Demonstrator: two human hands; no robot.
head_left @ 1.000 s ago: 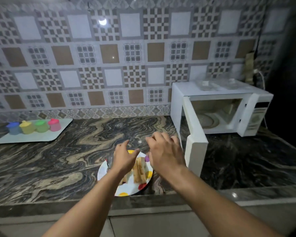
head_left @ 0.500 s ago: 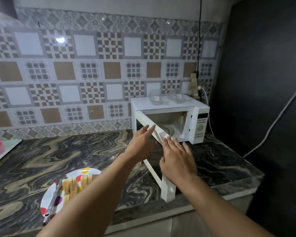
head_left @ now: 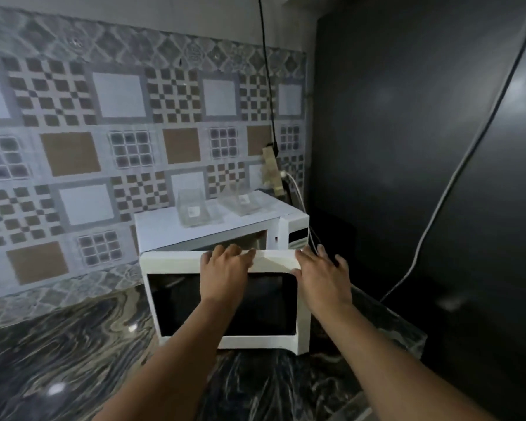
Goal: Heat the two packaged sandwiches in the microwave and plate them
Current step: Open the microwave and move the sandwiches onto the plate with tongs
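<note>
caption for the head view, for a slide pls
Both hands, left hand and right hand, press flat on the microwave door, which stands ajar; two clear containers sit on top.

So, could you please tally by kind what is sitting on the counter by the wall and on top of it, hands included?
Microwave: 1, its door not yet closed
Clear plastic containers on the microwave: 2, one left, one right
Hands on the door: 2, left hand and right hand
Total: 5
</note>
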